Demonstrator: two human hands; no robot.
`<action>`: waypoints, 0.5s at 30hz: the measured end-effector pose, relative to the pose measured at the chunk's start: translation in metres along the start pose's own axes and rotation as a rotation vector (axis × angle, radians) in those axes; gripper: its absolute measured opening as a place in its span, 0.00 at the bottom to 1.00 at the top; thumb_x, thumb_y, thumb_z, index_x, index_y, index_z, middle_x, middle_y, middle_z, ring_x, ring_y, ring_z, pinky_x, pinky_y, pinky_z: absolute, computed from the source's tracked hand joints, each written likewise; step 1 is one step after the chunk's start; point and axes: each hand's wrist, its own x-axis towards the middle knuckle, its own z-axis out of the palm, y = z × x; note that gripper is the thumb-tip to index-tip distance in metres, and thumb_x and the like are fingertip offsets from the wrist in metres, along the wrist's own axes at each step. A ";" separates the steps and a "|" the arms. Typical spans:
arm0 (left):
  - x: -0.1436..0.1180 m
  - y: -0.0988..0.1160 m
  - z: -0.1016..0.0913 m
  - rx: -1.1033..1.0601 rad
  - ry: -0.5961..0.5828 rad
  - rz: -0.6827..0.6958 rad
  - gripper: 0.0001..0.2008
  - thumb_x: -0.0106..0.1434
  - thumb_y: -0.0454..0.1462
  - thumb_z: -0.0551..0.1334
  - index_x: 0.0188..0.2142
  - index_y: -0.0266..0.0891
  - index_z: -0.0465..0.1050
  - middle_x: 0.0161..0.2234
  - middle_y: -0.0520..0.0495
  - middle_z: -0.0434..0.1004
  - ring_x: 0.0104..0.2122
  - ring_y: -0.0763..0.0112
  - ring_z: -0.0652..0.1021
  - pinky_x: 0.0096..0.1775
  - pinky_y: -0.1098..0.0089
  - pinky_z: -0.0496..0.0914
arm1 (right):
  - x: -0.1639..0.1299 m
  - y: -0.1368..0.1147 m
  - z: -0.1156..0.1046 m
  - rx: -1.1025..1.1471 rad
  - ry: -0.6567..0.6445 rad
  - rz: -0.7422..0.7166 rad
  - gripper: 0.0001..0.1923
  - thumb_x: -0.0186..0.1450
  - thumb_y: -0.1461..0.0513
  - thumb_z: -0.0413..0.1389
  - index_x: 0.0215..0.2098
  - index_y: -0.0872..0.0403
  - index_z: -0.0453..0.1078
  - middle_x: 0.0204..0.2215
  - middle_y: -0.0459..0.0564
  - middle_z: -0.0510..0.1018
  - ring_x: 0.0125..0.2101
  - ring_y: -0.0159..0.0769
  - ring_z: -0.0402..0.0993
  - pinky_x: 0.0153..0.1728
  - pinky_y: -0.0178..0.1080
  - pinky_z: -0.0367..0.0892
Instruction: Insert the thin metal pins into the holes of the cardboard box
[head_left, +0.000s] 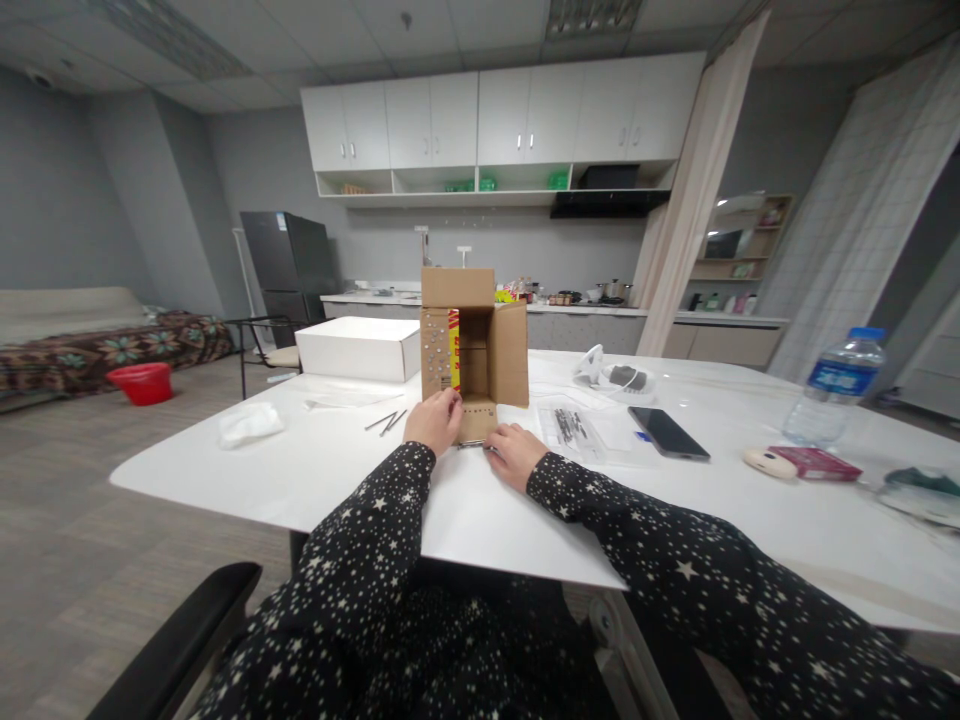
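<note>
box: small cardboard box (474, 345) is lying on its side w/ the open mouth facing the person, flaps splayed, sitting near the table's (315, 480) front edge, roughly mid-width.
handling: prob. light and empty-looking; corrugated walls stiff but flaps are bending easily. Best hold looks like the side walls or bottom flap, not the loose top flap.
left hand: left hand (433, 420) is resting curled vs. the box's lower-left corner, fingers touching the side w/ the dotted holes; not clamped round anything I can see.
right hand: right hand (514, 452) is lying palm-down at the bottom flap's front edge; something thin may be under the fingers, can't tell.
nearby: white box (358, 348) is sitting just left of it; thin metal rods (387, 421) between; phone (667, 432), plastic sleeve (574, 427) to the right; water bottle (834, 386) toward the right edge.
in the way: nothing is crowding the hands.
</note>
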 end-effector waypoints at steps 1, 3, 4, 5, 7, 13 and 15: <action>0.000 0.000 0.000 -0.005 -0.001 0.002 0.11 0.65 0.40 0.50 0.40 0.42 0.69 0.35 0.47 0.76 0.32 0.69 0.75 0.34 0.71 0.66 | 0.000 0.000 0.000 -0.001 0.001 -0.001 0.14 0.66 0.62 0.46 0.45 0.54 0.71 0.41 0.54 0.72 0.42 0.40 0.64 0.43 0.39 0.59; 0.000 -0.001 0.001 -0.021 0.000 0.008 0.11 0.65 0.40 0.50 0.40 0.42 0.69 0.36 0.47 0.76 0.32 0.68 0.75 0.35 0.70 0.66 | 0.000 0.000 0.001 -0.001 0.008 -0.003 0.14 0.66 0.62 0.46 0.44 0.54 0.71 0.41 0.54 0.72 0.42 0.40 0.64 0.43 0.39 0.59; 0.000 -0.001 0.002 -0.030 0.002 0.010 0.11 0.65 0.40 0.50 0.40 0.42 0.69 0.36 0.47 0.76 0.32 0.68 0.75 0.35 0.70 0.66 | 0.000 0.000 0.001 -0.001 0.013 -0.006 0.14 0.66 0.62 0.46 0.44 0.54 0.71 0.41 0.54 0.72 0.42 0.40 0.65 0.43 0.39 0.59; 0.000 -0.002 0.003 -0.040 0.005 0.011 0.10 0.65 0.40 0.50 0.40 0.42 0.69 0.36 0.47 0.76 0.32 0.68 0.75 0.35 0.70 0.66 | 0.000 0.001 0.002 0.000 0.019 -0.008 0.14 0.66 0.62 0.46 0.43 0.54 0.71 0.41 0.54 0.72 0.42 0.40 0.65 0.42 0.39 0.59; 0.000 -0.004 0.004 -0.055 0.006 0.014 0.10 0.64 0.39 0.51 0.40 0.42 0.68 0.36 0.48 0.76 0.32 0.69 0.75 0.35 0.70 0.66 | 0.001 0.002 0.004 0.001 0.028 -0.013 0.13 0.66 0.62 0.47 0.43 0.54 0.71 0.40 0.54 0.72 0.42 0.39 0.65 0.42 0.39 0.59; 0.000 -0.008 0.008 -0.041 -0.021 0.007 0.07 0.62 0.36 0.53 0.39 0.42 0.67 0.35 0.48 0.75 0.31 0.69 0.75 0.35 0.70 0.66 | 0.001 0.002 0.005 -0.004 0.027 -0.012 0.13 0.66 0.62 0.47 0.44 0.54 0.71 0.41 0.54 0.71 0.42 0.39 0.65 0.43 0.39 0.59; 0.000 -0.009 0.009 -0.030 -0.034 -0.009 0.07 0.62 0.37 0.53 0.39 0.42 0.66 0.35 0.48 0.74 0.32 0.68 0.75 0.34 0.69 0.66 | 0.001 0.002 0.004 -0.003 0.020 -0.010 0.13 0.66 0.62 0.47 0.44 0.54 0.71 0.41 0.54 0.71 0.42 0.39 0.65 0.43 0.39 0.59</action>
